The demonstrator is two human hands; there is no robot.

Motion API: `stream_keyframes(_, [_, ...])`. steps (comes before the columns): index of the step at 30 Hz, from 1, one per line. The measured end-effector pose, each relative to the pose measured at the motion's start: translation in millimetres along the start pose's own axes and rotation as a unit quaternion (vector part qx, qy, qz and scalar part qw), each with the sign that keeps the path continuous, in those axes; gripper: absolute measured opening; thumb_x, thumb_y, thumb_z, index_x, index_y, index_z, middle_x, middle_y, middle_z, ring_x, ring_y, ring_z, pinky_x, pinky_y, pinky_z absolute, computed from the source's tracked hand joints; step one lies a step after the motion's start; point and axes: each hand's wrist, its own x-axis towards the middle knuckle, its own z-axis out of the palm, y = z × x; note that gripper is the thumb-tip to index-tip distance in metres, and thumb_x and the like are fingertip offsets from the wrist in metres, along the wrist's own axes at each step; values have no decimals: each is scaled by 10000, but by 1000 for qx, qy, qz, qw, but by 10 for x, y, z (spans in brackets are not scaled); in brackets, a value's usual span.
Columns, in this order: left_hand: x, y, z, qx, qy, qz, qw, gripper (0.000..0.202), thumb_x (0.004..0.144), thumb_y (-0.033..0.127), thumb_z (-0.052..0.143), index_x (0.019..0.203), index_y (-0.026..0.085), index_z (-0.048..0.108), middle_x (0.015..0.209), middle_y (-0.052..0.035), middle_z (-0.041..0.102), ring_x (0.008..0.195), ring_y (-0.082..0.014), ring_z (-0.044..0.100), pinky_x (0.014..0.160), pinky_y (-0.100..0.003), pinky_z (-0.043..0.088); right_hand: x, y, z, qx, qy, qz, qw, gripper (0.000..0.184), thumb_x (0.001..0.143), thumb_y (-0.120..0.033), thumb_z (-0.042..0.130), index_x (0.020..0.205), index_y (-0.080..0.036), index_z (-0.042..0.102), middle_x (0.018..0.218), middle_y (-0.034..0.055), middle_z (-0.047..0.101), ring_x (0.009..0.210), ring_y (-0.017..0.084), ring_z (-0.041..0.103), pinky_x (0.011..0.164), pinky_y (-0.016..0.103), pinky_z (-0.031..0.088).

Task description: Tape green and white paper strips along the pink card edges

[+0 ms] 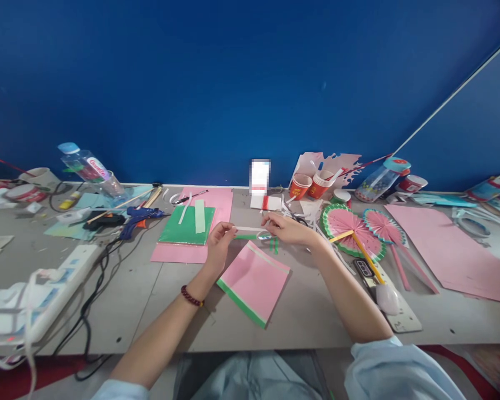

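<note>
A narrow white strip (250,228) is stretched level between my two hands above the table. My left hand (219,241) pinches its left end, and the fingers of my right hand (286,229) are closed on the right end. Just below lies a pink paper sheet (256,280), turned at an angle, with a green band along its lower left edge and a pale strip near its top edge. Thin green strips (275,244) and a small ring-shaped thing (264,235), possibly a tape roll, are behind it, partly under my right hand.
Left stand green sheets (187,230) on pink paper (223,203), a blue glue gun (139,219) and a power strip (62,289) with cables. To the right are watermelon-patterned paper fans (345,225), red paper cups (301,185), a phone (395,316) and a large pink sheet (454,255).
</note>
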Motion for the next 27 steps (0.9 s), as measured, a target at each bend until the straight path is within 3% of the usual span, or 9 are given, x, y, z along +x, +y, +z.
stream_keyframes(6, [-4, 12, -5, 1, 18, 3, 1000, 170, 721, 334, 689, 724, 199, 585, 746, 12, 578, 718, -123, 558, 692, -239, 444, -28, -8, -32, -43, -12, -1, 999, 303, 889, -206, 365, 1103, -231, 578, 949, 39, 649, 807, 166, 570, 708, 262, 395])
stream_keyframes(14, [-69, 89, 40, 55, -36, 55, 996, 194, 815, 392, 619, 828, 205, 569, 910, -33, 610, 838, -164, 622, 752, -285, 483, 30, -36, 102, -128, 129, 47, 982, 194, 855, -195, 483, 847, -162, 673, 895, 92, 692, 839, 202, 605, 692, 260, 379])
stream_keyframes(19, [-140, 121, 43, 126, -38, 115, 985, 183, 856, 394, 574, 858, 211, 566, 898, -37, 605, 833, -168, 616, 785, -299, 483, 72, 9, 73, -83, 140, 56, 985, 153, 820, -195, 514, 856, -181, 663, 870, 61, 698, 793, 178, 605, 681, 243, 386])
stream_keyframes(23, [-192, 184, 42, 202, -49, 187, 960, 135, 890, 342, 520, 913, 220, 575, 994, -68, 646, 938, -197, 615, 827, -330, 481, 98, 6, 56, -22, 145, 65, 987, 130, 779, -184, 533, 800, -189, 662, 810, 33, 698, 743, 164, 606, 682, 240, 407])
stream_keyframes(27, [-250, 185, 47, 278, -123, 320, 897, 92, 883, 228, 504, 915, 227, 591, 1075, -90, 674, 1035, -222, 613, 907, -393, 461, 112, -6, 95, -4, 185, 65, 981, 121, 768, -191, 553, 811, -182, 666, 809, 32, 702, 742, 161, 614, 703, 246, 422])
